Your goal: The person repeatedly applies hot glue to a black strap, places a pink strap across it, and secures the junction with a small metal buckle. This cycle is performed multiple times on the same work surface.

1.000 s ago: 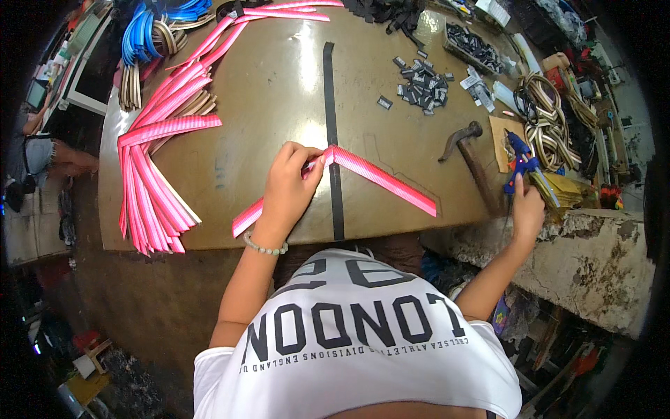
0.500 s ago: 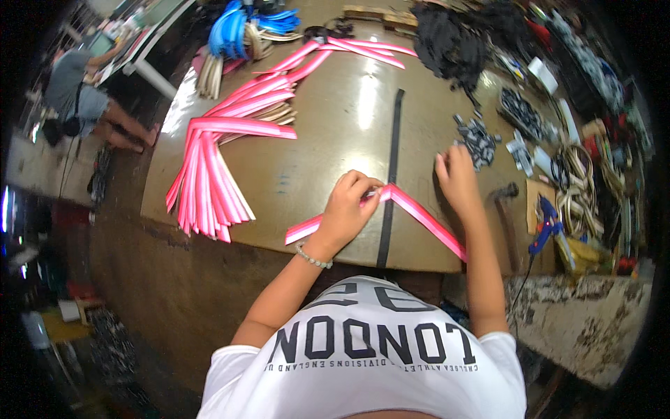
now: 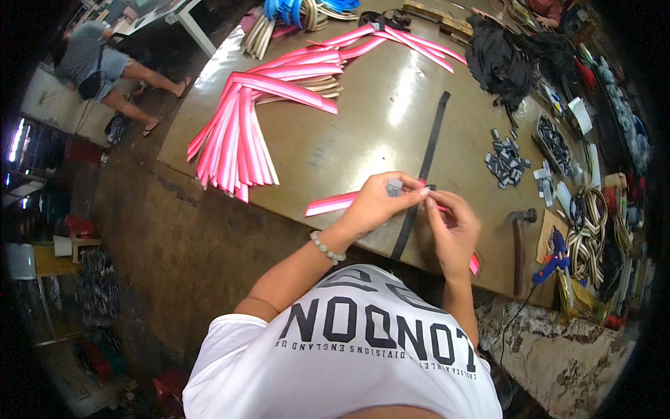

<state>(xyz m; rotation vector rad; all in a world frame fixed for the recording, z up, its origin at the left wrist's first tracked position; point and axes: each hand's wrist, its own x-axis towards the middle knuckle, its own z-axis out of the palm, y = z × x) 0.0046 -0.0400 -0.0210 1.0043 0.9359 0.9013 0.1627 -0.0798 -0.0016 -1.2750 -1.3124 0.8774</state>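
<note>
A pink-and-white strap (image 3: 330, 203) lies bent near the table's front edge, across a long black strap (image 3: 434, 136). My left hand (image 3: 380, 202) is closed over the bend, thumb and fingers pinching there. A small grey piece (image 3: 394, 187) shows between its thumb and fingers. Opposite, my right hand (image 3: 455, 227) meets the left fingertips in a pinch at the same bend. A tiny dark bit shows at the fingertips, but what the right fingers hold is hidden. The strap's other end shows just beyond my right hand.
A fan of pink-and-white straps (image 3: 241, 140) lies left on the table. Small dark clips (image 3: 507, 160) are heaped at right, near a hammer (image 3: 520, 244) and a blue glue gun (image 3: 555, 257). Black straps (image 3: 499, 63) pile up behind. Someone stands at far left.
My right hand has come from beside the clip heap to the bend, meeting my left fingertips. A grey piece now shows in my left hand. The whole view has shifted and turned.
</note>
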